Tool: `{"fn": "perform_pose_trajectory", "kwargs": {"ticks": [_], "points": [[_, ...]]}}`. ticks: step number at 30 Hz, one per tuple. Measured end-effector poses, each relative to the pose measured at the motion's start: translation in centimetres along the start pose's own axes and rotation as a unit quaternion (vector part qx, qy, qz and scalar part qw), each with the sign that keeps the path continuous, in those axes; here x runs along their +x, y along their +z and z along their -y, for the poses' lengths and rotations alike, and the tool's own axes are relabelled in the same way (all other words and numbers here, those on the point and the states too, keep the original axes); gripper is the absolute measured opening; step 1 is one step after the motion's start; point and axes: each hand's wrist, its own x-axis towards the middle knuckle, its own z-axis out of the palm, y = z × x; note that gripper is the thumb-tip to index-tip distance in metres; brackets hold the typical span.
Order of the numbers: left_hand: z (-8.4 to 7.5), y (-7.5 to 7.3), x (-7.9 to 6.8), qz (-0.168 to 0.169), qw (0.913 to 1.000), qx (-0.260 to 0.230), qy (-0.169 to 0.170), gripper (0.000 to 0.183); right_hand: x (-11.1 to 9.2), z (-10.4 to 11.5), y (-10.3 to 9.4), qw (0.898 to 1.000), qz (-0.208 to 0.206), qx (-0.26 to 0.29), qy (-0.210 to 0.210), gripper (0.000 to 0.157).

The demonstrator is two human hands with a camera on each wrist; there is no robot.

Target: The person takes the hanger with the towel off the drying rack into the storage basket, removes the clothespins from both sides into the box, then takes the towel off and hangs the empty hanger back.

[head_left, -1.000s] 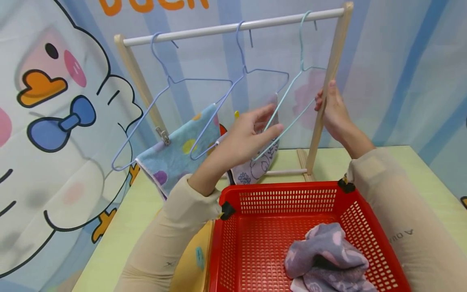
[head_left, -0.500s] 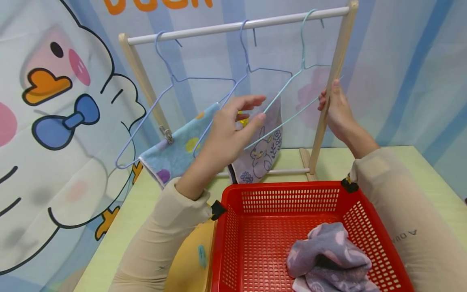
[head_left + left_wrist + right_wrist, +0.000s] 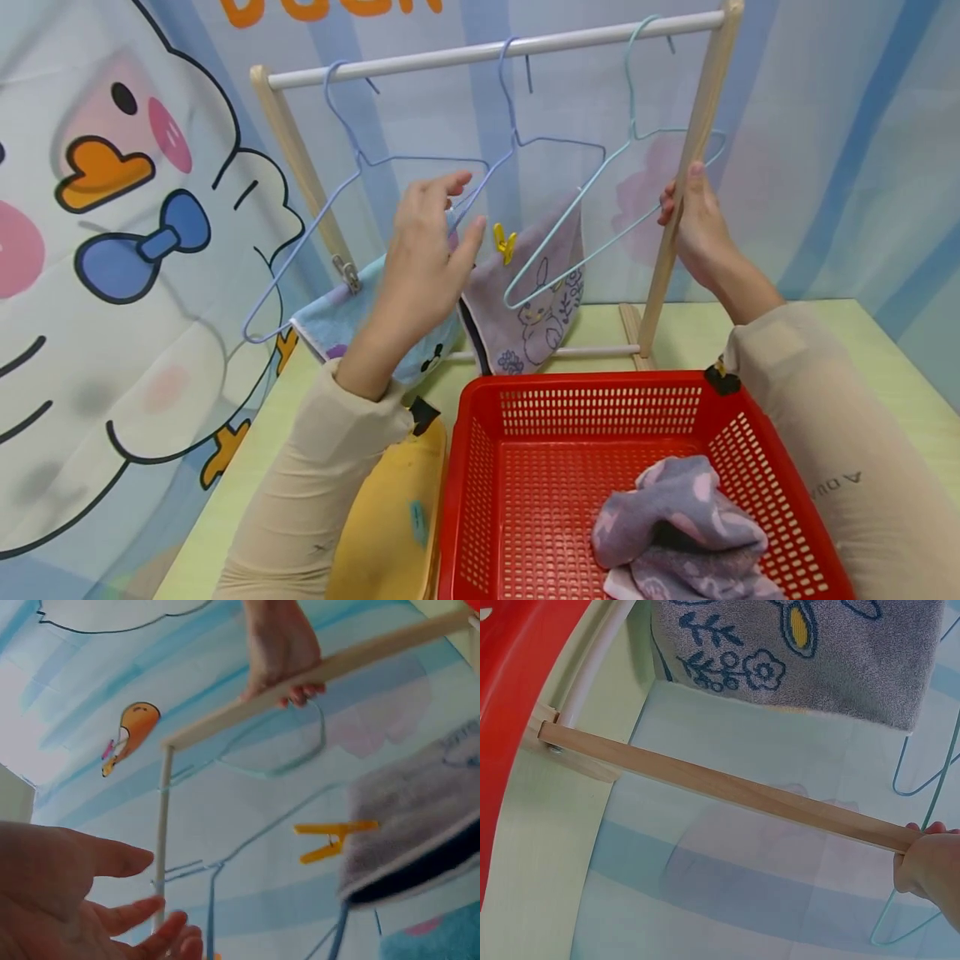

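My right hand (image 3: 701, 221) grips the right wooden post (image 3: 686, 167) of a small clothes rack, fingers curled round it. My left hand (image 3: 427, 254) is raised in front of the rack, fingers loosely spread and holding nothing. It overlaps a blue towel (image 3: 431, 354) on the left blue hanger (image 3: 358, 158), held by a metal clip (image 3: 347, 273). On the middle blue hanger (image 3: 513, 133) hangs a grey bunny towel (image 3: 551, 283) with a yellow clothespin (image 3: 504, 243). A mint-green hanger (image 3: 632, 137), bare, hangs nearest the right post.
A red plastic basket (image 3: 585, 383) stands in front of the rack, with a crumpled purple-grey towel (image 3: 678, 525) in it. A yellow tray or lid (image 3: 390, 508) lies left of it. A cartoon duck backdrop (image 3: 172, 333) hangs behind the table.
My left hand has drawn away leftward from the mint-green hanger, which now hangs free of it, uncovering the bunny towel and clothespin. My right hand stays on the post.
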Motion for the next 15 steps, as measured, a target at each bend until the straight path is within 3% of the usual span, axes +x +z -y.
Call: {"fn": "perform_pose_trajectory", "kwargs": {"ticks": [3, 7, 11, 15], "points": [[0.9, -0.2, 0.1, 0.033, 0.9988, 0.01, -0.033, 0.051, 0.1, 0.1, -0.1, 1.0, -0.001, 0.003, -0.002, 0.042], [2.1, -0.3, 0.4, 0.08, 0.9927, -0.064, -0.062, 0.051, 0.1, 0.1, -0.1, 1.0, -0.001, 0.008, -0.002, 0.042], [2.8, -0.2, 0.6, 0.095, 0.9833, -0.132, -0.081, 0.049, 0.1, 0.0, 0.0, 1.0, 0.0, 0.006, 0.002, 0.042], [3.1, 0.0, 0.7, 0.102, 0.9763, -0.166, -0.094, 0.047, 0.1, 0.0, 0.0, 1.0, 0.0, 0.017, 0.005, 0.042]]}}
